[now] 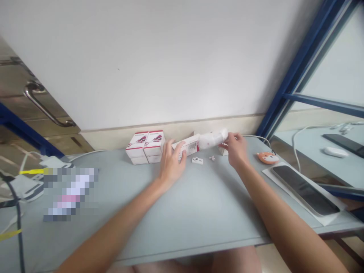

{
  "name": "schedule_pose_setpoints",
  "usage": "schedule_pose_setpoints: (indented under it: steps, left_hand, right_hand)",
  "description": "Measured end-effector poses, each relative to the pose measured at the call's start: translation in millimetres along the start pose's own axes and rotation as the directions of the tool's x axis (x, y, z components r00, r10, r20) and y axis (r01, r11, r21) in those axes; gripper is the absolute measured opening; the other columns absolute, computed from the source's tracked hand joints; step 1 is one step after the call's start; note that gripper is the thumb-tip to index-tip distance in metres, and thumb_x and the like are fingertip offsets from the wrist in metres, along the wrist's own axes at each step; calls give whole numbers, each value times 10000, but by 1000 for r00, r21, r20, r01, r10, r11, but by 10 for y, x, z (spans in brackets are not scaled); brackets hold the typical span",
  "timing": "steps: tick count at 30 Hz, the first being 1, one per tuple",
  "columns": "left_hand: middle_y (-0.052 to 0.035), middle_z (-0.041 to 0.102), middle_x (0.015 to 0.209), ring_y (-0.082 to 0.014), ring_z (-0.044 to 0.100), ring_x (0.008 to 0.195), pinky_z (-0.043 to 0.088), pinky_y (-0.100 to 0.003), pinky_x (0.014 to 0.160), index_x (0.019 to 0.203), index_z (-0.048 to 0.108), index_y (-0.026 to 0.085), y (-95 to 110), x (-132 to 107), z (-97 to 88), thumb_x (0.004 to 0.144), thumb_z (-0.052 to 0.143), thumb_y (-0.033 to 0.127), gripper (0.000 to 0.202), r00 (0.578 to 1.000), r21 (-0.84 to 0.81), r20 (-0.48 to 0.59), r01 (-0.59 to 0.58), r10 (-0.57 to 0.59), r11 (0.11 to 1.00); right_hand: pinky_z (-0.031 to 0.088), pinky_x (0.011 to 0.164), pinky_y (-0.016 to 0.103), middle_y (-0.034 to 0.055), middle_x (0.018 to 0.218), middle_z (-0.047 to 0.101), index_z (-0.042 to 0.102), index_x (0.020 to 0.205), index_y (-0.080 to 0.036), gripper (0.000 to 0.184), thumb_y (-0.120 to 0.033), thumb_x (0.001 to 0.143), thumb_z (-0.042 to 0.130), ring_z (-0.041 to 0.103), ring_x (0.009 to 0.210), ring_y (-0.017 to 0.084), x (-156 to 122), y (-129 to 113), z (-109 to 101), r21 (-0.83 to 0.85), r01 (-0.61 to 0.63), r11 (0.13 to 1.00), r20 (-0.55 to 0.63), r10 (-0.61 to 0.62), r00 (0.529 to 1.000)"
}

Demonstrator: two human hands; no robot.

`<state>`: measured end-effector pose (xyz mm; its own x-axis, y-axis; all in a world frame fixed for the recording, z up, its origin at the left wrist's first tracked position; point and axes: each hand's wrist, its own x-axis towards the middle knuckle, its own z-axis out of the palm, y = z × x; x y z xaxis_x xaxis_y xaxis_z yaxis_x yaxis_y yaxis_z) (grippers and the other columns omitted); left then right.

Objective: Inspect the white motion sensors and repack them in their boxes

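Note:
My left hand [172, 163] grips a white carton with a red label [184, 146] near its lower end. A white wrapped item [212, 139], possibly in foam or plastic, sticks out of the carton's right end. My right hand [236, 149] holds that item's far end between fingers and thumb. Below them on the table lie a small white plastic part [197, 160] and a tiny pale piece [212, 157]. A small white box [223, 151] stands partly hidden behind my right hand.
A stack of white-and-red boxes [145, 147] stands against the wall on the grey table [204, 204]. To the right lie an orange fox-shaped pouch [267, 157] and a dark tablet [304, 191] on white paper. A pixelated patch [69, 193] covers the table's left side.

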<state>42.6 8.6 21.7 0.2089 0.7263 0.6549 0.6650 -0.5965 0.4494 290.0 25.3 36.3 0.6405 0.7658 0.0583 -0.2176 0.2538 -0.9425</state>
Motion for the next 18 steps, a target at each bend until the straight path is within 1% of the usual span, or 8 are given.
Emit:
schedule_pose_setpoints:
  steps: [2,3,6,8,11,14,15,18]
  left_hand:
    - [-128,603,1386,-277,579,1348,430,-504,1215,1349,611,248,140,-141,-59,1040,578,347,326,997,-292,41,78,-69,953]
    - [-119,632,1353,-259,626,1287,470,-474,1181,1367,577,253,200,-217,-91,1022,622,396,376,982,-447,93,188,-164,874]
    - [-117,668,1357,-247,696,1194,528,-452,1110,1465,464,274,284,-407,-202,945,748,453,620,827,-658,425,561,-367,502]
    - [-118,672,1391,-238,718,1156,523,-455,1119,1475,468,271,250,-477,-281,916,798,417,665,719,-671,573,687,-393,279]
    - [-120,714,1330,-224,758,1015,571,-447,1042,1356,596,219,117,-518,-379,920,807,367,506,639,-668,695,743,-331,32]
    - [-109,778,1061,-231,775,829,608,-408,857,1224,677,165,-19,-531,-428,925,796,404,401,612,-641,763,758,-211,-120]
    - [-107,781,1007,-243,779,806,603,-398,823,1214,685,157,-52,-533,-436,919,800,421,413,612,-633,774,757,-162,-162]
    - [-126,786,1057,-276,797,821,591,-390,801,1259,683,167,-109,-534,-443,902,803,471,484,605,-590,795,761,-33,-269]
  right_hand:
    - [624,571,239,-32,716,616,511,722,-231,238,-335,808,707,634,686,128,-93,6,49,-29,-28,999,93,30,995]
    - [627,570,250,-23,741,632,524,724,-228,248,-348,810,723,643,700,137,-158,6,82,-46,-41,998,143,47,989]
    - [635,573,277,6,802,665,560,739,-217,299,-405,808,782,671,754,168,-420,-4,199,-101,-77,992,296,104,949]
    - [643,597,298,17,857,686,593,822,-215,325,-468,826,796,684,786,180,-621,-12,273,-152,-72,986,413,129,902]
    - [635,610,323,26,977,706,604,1147,-245,413,-563,910,717,681,793,182,-887,-18,339,-204,93,975,618,54,785]
    - [594,634,308,23,1003,698,603,1271,-266,400,-514,967,679,659,764,163,-1068,-53,346,-217,395,893,743,-111,660]
    - [581,645,301,21,997,699,630,1239,-267,351,-485,970,687,654,759,158,-1108,-79,341,-222,472,853,744,-164,648]
    - [557,650,289,22,969,711,699,1061,-256,215,-446,961,718,653,761,158,-1154,-181,318,-255,572,780,681,-276,679]
